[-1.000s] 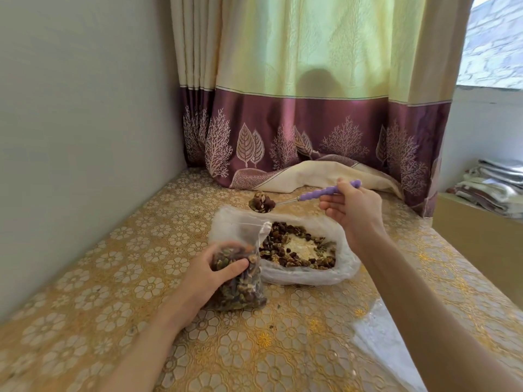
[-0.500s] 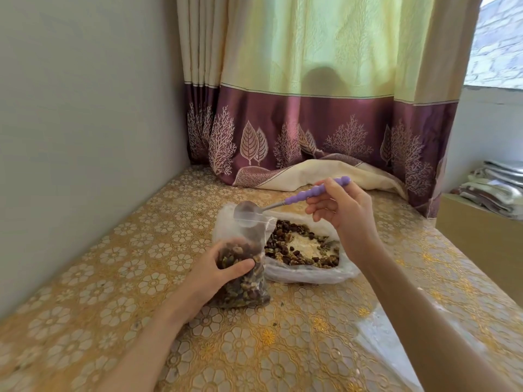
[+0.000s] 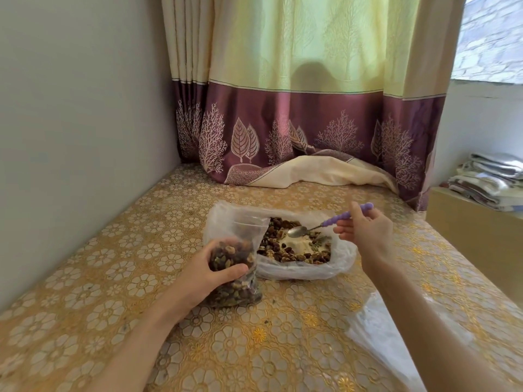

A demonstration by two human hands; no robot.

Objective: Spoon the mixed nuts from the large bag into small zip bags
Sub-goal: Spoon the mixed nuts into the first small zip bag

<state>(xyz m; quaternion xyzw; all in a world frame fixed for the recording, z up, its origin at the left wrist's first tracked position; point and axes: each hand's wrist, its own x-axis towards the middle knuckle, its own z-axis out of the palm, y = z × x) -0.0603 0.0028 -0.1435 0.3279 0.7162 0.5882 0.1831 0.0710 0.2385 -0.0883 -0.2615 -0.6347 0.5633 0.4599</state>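
**Spoon emptied, back over the big bag**

My left hand (image 3: 208, 274) gripped the small zip bag (image 3: 237, 261) at about 7 o'clock on the table (image 3: 119, 267), thumb across its front, fingers curled behind, keeping it upright with its mouth gaping. My right hand (image 3: 368, 233) pinched the purple beaded handle of the spoon (image 3: 322, 223) between thumb and fingers, at roughly 2 o'clock from the small bag.

A second before, the spoon had carried a heap of nuts; half a second before, it had tipped over the small bag's mouth. Now its bowl was bare and hung just above the mixed nuts (image 3: 294, 248) in the large bag (image 3: 343, 257), which lay open touching the small one at its right. That load had gone in. The small bag looked well over half full, so I judged it needed only a few more scoops before sealing.

Beyond, at 12 o'clock, the curtain (image 3: 311, 123) pooled on the tabletop.
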